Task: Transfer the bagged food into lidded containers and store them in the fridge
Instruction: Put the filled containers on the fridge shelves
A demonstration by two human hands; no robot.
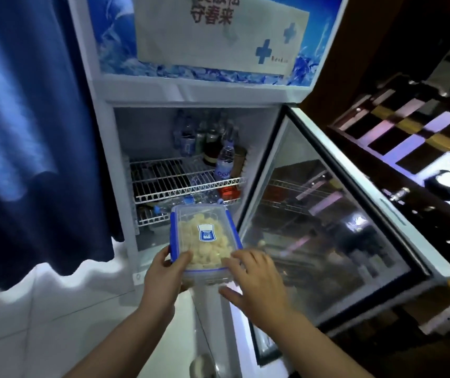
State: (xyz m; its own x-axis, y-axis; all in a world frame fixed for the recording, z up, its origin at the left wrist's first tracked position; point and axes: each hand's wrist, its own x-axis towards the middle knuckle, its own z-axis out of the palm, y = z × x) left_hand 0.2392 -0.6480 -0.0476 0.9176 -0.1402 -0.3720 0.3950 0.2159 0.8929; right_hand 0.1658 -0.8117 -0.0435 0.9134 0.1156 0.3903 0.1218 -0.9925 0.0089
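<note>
A clear lidded container (204, 238) with blue clips holds pale yellow food pieces. I hold it in front of the open fridge (147, 126), below its upper wire shelf (180, 184). My left hand (163, 274) grips the container's near left corner, thumb on the lid. My right hand (253, 282) rests against its near right corner, fingers on the lid and thumb spread below. The lid is on and the clips look closed.
The fridge's glass door (327, 227) stands swung open to the right. Several bottles (223, 159) crowd the upper shelf's back right, and more lie on the lower shelf (158, 216). A blue cloth (33, 132) hangs at left; a dark cabinet (409, 132) is at right.
</note>
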